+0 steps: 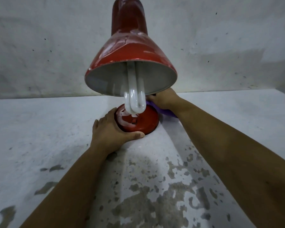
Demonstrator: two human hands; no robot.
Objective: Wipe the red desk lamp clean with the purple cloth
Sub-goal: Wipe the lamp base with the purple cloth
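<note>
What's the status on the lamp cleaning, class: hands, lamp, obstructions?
Left hand grips round red lamp base. Right hand holds purple cloth behind base. Red metal shade still smeared white. White U-shaped bulb overhangs base.

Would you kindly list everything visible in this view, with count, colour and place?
desk lamp: one, red with white smears, standing at centre on the surface
lamp shade: one, red outside, grey inside, tilted toward the camera
bulb: one, white, U-shaped, protruding from the shade
cloth: one, purple, behind the base's right side
surface: one, white, paint flaking nearby
wall: one, whitish, behind
left hand: grips the base
right hand: holds the cloth
</note>
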